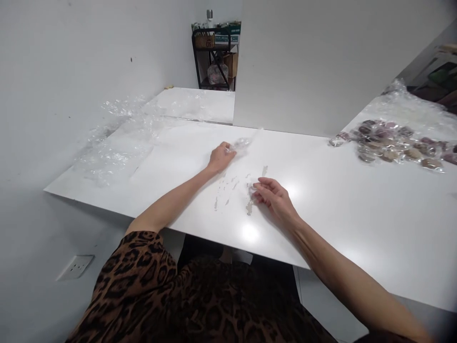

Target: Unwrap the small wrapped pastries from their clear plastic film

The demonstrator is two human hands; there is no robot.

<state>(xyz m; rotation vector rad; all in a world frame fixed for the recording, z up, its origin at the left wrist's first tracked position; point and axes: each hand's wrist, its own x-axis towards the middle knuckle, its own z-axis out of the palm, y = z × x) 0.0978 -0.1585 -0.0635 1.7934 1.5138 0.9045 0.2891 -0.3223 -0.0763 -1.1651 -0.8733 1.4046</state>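
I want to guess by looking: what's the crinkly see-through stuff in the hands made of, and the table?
The clear wrap at the left hand looks like thin glossy plastic film: see-through and crinkled. The table seems smooth white laminate, with shiny light spots.

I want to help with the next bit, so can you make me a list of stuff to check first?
1. Left hand has hold of the small clear plastic wrapper: ok, fingers touch it.
2. Right hand grips something: cannot tell, the fingertips hide it.
3. White table surface is smooth: not ok, grey scuffed patches show between the hands.
4. Pile of round brown and purple wrapped pieces lies close to the right hand: not ok, it lies far right.
5. Crumpled clear plastic sheet lies apart from both hands: ok.
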